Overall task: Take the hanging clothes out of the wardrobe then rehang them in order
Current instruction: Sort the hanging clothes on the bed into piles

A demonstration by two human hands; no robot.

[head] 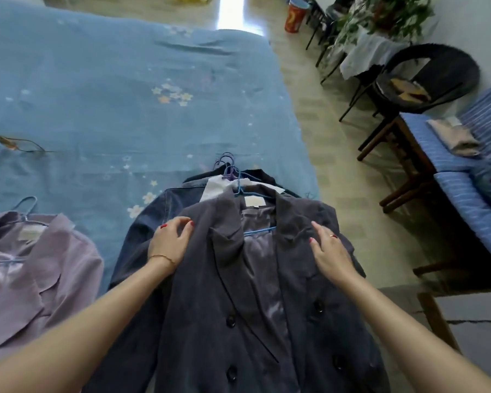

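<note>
Both hands apart on the dark grey blazer [238, 321], one per shoulder. Left hand [169, 241] has fingers curled, gripping the fabric at the shoulder; right hand [328, 251] lies flat, fingers straight, pressing the other shoulder. Blazer is on a blue hanger [260, 230], top of a stack on the bed [111, 95]; denim jacket [150, 219] and a white garment [217, 188] sit under it, hooks bunched at the far end. Lilac jacket [31, 265] lies left, apart. Beyond right: black chair [437, 75].
</note>
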